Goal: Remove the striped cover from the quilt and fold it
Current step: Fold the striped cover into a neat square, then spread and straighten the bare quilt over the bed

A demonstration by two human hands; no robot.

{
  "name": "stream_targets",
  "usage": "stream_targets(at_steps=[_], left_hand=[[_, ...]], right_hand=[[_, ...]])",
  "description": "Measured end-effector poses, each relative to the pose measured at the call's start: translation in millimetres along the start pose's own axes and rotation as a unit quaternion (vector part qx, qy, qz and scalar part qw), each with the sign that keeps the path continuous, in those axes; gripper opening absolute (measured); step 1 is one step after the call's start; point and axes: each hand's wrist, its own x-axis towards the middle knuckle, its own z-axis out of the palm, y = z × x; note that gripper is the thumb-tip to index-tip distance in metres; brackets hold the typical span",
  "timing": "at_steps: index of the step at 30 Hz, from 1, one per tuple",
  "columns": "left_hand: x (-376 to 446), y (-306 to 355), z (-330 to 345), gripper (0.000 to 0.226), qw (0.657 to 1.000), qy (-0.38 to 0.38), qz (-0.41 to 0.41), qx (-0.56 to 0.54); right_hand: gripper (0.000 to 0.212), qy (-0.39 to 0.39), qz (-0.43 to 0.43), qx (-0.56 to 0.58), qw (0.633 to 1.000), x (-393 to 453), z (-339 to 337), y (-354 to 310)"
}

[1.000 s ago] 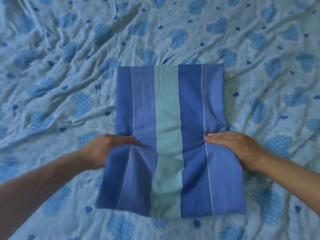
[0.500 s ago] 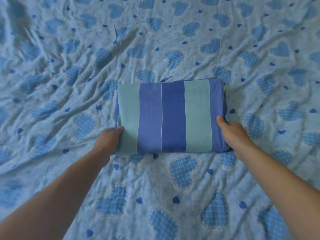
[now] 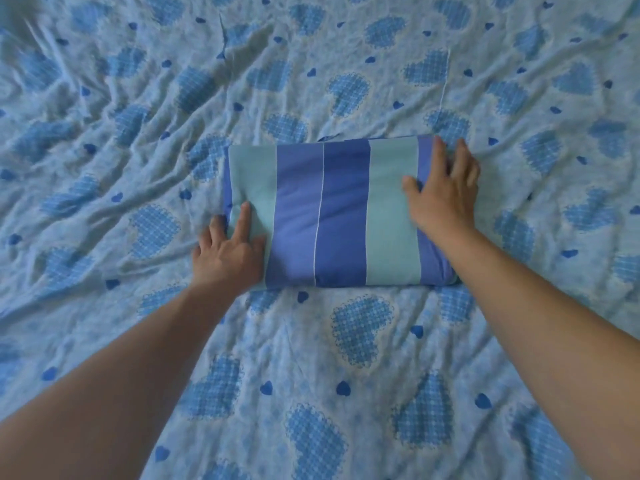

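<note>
The striped cover (image 3: 332, 213) lies folded into a thick rectangle in the middle of the view, with blue and teal stripes and a thin white line. It rests on the light blue quilt (image 3: 346, 358) printed with blue hearts. My left hand (image 3: 230, 252) lies flat on the cover's near left corner, fingers spread, one finger pressing into the teal stripe. My right hand (image 3: 445, 190) lies flat on the cover's right end, fingers apart and pointing away from me. Neither hand grips the cloth.
The wrinkled heart-print quilt fills the whole view on every side of the folded cover. Deep creases run across its upper left part (image 3: 104, 109). Nothing else lies on it.
The cover went from a long folded panel to a half-length thick bundle. Both hands have since moved from gripping its near edge to resting flat on top; the right hand slid farther away.
</note>
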Motion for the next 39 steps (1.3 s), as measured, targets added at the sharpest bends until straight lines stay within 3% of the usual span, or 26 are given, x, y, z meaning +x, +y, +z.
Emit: stream_targets(at_steps=[2,5,8,11,13,15,21,24,28,30,32,35,37,39], left_hand=[[-25.3,-6.0,-5.9,0.069,0.997,0.063,0.031,-0.028],[-89.6,-27.1,-1.2,0.073,0.990,0.105,0.067,-0.073],[-154.0,-36.9,17.0,0.070,0.993,0.069,0.030,-0.090],[-200.0,-20.7,23.7,0.056,0.982,-0.022,-0.064,-0.178],[-225.4,-7.6,21.9,0.045,0.966,-0.077,-0.075,-0.235],[-251.3,-0.2,14.8,0.035,0.959,-0.141,-0.034,-0.242],[-323.9,14.5,11.6,0.021,0.959,-0.237,0.101,-0.119],[-364.3,38.9,7.8,0.015,0.951,-0.269,0.125,-0.093],[-419.9,111.8,17.4,0.011,0.922,-0.322,0.212,-0.036],[-451.1,158.2,31.3,0.014,0.900,-0.350,0.258,-0.026],[-484.7,201.4,48.3,0.018,0.883,-0.294,0.365,-0.013],[-533.9,265.3,94.3,0.025,0.834,-0.144,0.532,-0.008],[-556.7,315.9,136.6,0.047,0.814,-0.099,0.570,0.040],[-557.8,368.2,183.2,0.069,0.833,-0.094,0.535,0.108]], right_hand=[[0.081,0.006,0.106,0.194,0.975,-20.2,-4.7,5.3],[0.064,-0.166,0.277,0.405,0.856,-34.6,-20.7,12.1],[0.039,-0.269,0.291,0.512,0.762,-29.2,-47.7,-3.6],[0.025,-0.255,0.256,0.616,0.700,-71.0,-90.8,-16.8],[0.020,-0.222,0.261,0.666,0.663,-129.1,-123.4,4.5],[0.016,-0.154,0.272,0.707,0.634,-203.9,-161.8,47.1],[0.026,0.147,0.381,0.713,0.570,-438.2,-276.3,176.9],[0.037,0.276,0.405,0.706,0.511,-521.3,-324.8,212.0],[0.045,0.322,0.486,0.627,0.517,-585.4,-353.5,264.0],[0.031,0.352,0.509,0.590,0.519,-597.4,-354.0,297.2],[0.014,0.369,0.534,0.544,0.531,-605.5,-342.4,335.9],[0.016,0.328,0.574,0.492,0.566,-618.1,-317.4,403.8],[0.021,0.298,0.602,0.485,0.560,-624.1,-306.6,451.2],[0.027,0.294,0.630,0.474,0.541,-634.9,-300.6,493.3]])
